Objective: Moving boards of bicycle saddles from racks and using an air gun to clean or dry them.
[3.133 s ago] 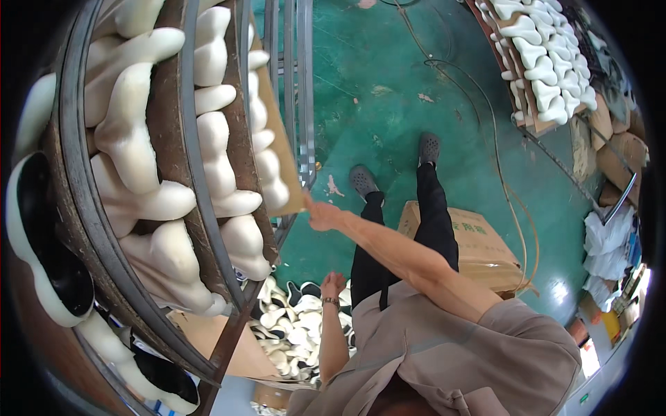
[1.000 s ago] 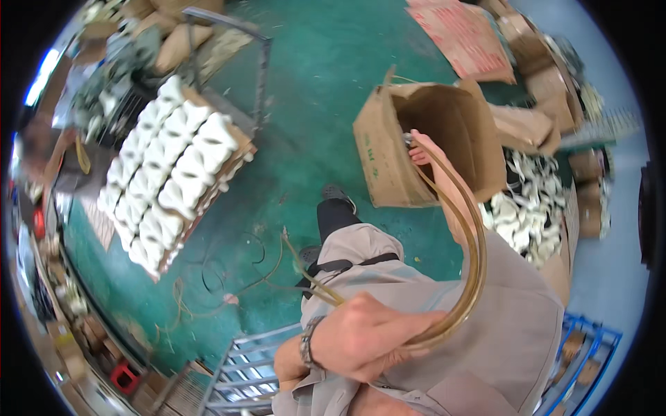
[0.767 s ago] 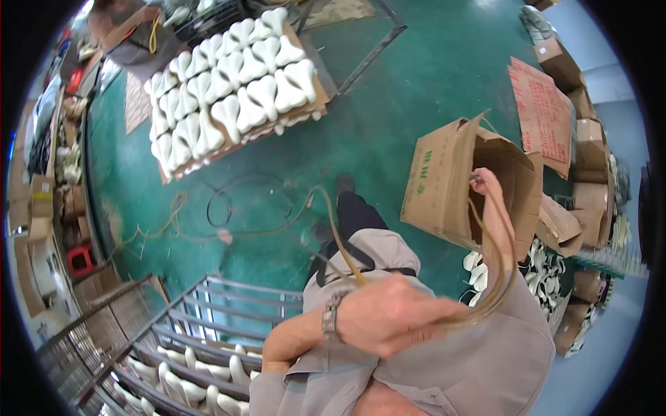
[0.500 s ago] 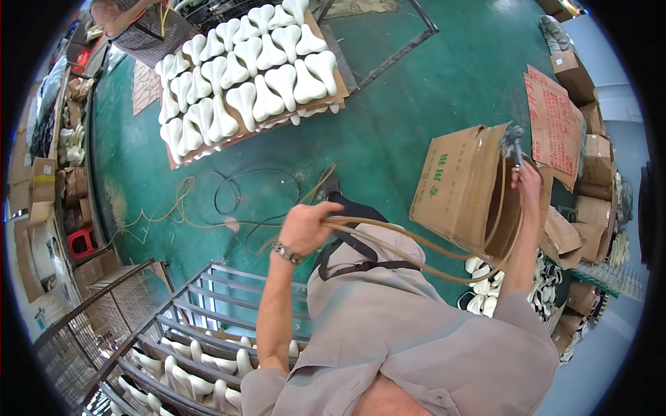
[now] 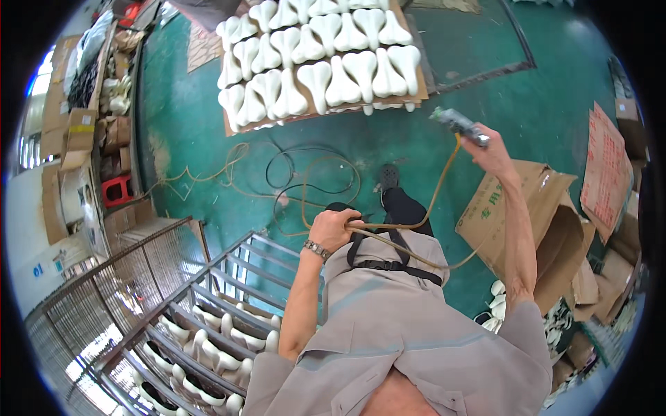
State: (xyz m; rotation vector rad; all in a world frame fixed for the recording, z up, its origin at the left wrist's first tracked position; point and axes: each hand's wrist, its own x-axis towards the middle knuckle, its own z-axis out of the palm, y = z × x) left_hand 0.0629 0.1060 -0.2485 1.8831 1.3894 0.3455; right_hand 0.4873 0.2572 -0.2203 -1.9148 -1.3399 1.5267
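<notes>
My right hand is closed around a metal spray gun, held out ahead at the right with its front end toward the white saddles. From the gun a yellowish hose curves down to my left hand, whose fingers are wrapped round it in front of my waist. A loop of hose sags to the right of that hand, across my lap. The rest trails off to the left over the green floor. The saddles lie in close rows on a cardboard-covered stand.
An open cardboard box tilts at my right. Coiled black hose lies on the floor ahead. A metal rack with more saddles stands near left. Shelves and a red stool line the left wall; flat cardboard leans at right.
My right hand has swung the spray gun left, from over the box toward the saddles. My view has shifted right. The left hand still grips the hose.
</notes>
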